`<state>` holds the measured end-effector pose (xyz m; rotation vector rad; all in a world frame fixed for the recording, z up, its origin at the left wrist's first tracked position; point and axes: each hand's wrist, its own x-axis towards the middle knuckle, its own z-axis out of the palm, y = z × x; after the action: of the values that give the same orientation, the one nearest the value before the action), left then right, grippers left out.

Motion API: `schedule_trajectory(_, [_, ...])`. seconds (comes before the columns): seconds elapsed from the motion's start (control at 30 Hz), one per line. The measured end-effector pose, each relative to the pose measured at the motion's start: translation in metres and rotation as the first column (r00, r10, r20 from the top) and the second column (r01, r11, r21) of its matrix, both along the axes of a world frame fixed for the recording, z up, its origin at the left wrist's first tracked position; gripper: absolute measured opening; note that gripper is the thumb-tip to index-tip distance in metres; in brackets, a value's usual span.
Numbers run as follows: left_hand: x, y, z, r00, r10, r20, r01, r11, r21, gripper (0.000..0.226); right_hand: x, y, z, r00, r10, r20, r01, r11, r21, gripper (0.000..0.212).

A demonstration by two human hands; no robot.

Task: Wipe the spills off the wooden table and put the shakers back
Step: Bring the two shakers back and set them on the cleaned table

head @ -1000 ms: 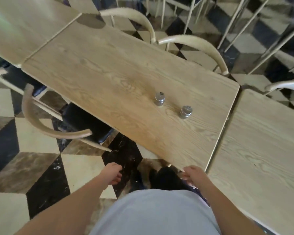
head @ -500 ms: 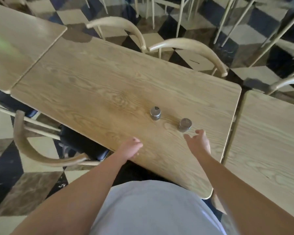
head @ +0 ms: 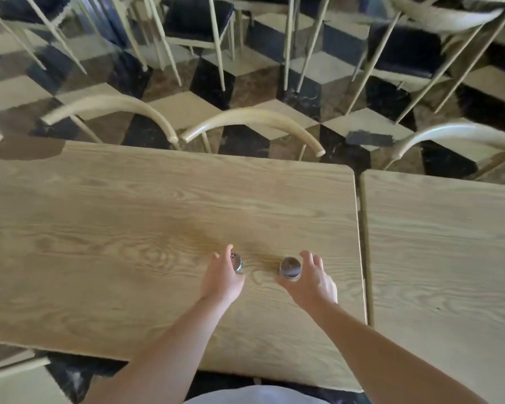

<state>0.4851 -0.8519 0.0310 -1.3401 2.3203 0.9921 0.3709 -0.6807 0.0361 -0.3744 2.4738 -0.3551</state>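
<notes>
At the far left, behind the table, a curved pale wooden chair back [head: 111, 107] stands over the black, cream and brown checkered floor [head: 184, 109]. The light wooden table with strong grain [head: 99, 228] fills the left and the middle of the view, and a darker brownish patch [head: 204, 237] lies on its surface just behind the two shakers.

The left hand [head: 220, 277] reaches over the table with the palm turned to the right. Its fingers [head: 227, 252] are spread and slightly curved around the left side of the small glass shaker with a perforated metal lid [head: 237, 262]. They are at the shaker, but I cannot tell if they already press on it; the hand is not closed around it. This shaker stands on the table, partly hidden by the hand.

Near it, to the right, stands the second small glass shaker with a round metal lid [head: 289, 268], also on the table and near the right edge. The right hand [head: 312, 282] cups it from the right side. Its fingers [head: 308, 258] are open and bent above and beside the lid, and the thumb lies low in front of the shaker. Firm contact is not clear.

Further right, after a narrow gap, a second light wooden table [head: 443, 258] stands beside the first one.
</notes>
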Motion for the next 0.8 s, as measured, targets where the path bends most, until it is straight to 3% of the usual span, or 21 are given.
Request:
schedule_trajectory(0.1, [-0.004, -0.004, -0.011, 0.996, -0.085, 0.003, 0.085, 0.996, 0.012, 0.071, -0.001, -0.007, -0.003, 1.0, 0.021, 0.009, -0.021, 1.0, 0.022, 0.056])
schedule_trajectory(0.23, [-0.002, -0.009, -0.023, 0.994, -0.097, -0.041, 0.098, 0.995, 0.024, 0.062, 0.002, -0.008, -0.007, 1.0, -0.028, 0.005, 0.028, 0.999, -0.021, 0.043])
schedule_trajectory(0.37, [0.0, -0.012, -0.031, 0.986, -0.08, -0.147, 0.087, 0.995, 0.042, 0.052, 0.014, 0.005, -0.01, 0.991, -0.131, -0.009, 0.13, 0.99, -0.054, 0.042])
schedule_trajectory(0.6, [0.002, 0.015, -0.043, 0.958, -0.191, -0.214, 0.223, 0.965, 0.137, 0.045, 0.043, 0.033, -0.005, 0.935, -0.342, 0.094, 0.346, 0.938, -0.032, 0.042])
schedule_trajectory(0.8, [0.014, 0.047, -0.05, 0.951, -0.228, -0.21, 0.264, 0.95, 0.164, 0.054, 0.092, 0.081, -0.002, 0.833, -0.536, 0.137, 0.548, 0.833, -0.072, 0.034])
